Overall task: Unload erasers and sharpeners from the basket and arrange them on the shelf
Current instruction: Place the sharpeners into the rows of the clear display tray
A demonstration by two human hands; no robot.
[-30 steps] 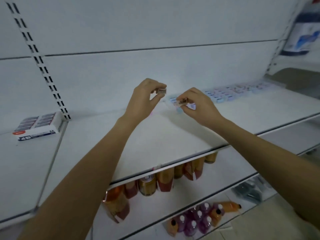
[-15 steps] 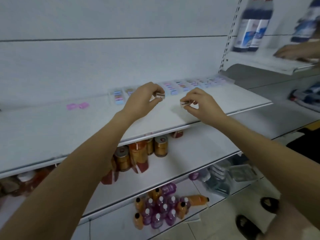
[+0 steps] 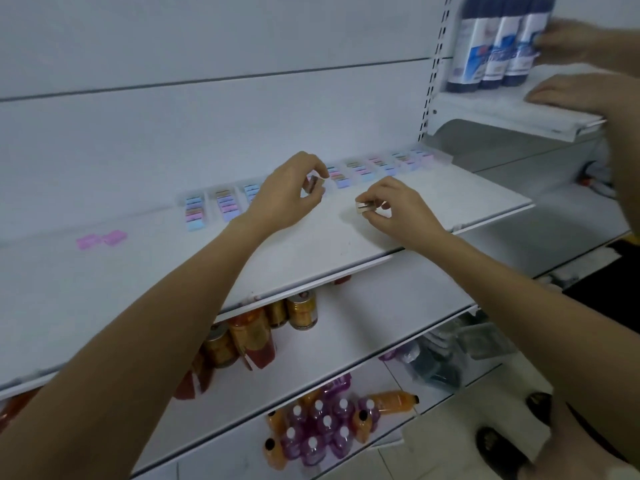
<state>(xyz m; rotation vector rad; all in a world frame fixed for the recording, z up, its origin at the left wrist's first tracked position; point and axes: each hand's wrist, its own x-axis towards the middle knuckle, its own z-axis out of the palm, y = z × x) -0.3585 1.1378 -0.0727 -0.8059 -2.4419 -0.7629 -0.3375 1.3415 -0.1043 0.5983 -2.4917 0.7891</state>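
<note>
Since each piece is tiny, I work with fingertip pinches: my left hand (image 3: 287, 194) holds a small dark metallic piece (image 3: 313, 183), probably a sharpener, raised over the white metal shelf (image 3: 311, 251) just before the row of clear packs of pastel blocks (image 3: 227, 206) lining its back edge. My right hand (image 3: 398, 209) pinches a small pale metallic piece (image 3: 363, 206) low over mid-shelf, touching or not I cannot tell, likely starting a second row. The basket is out of view.
</note>
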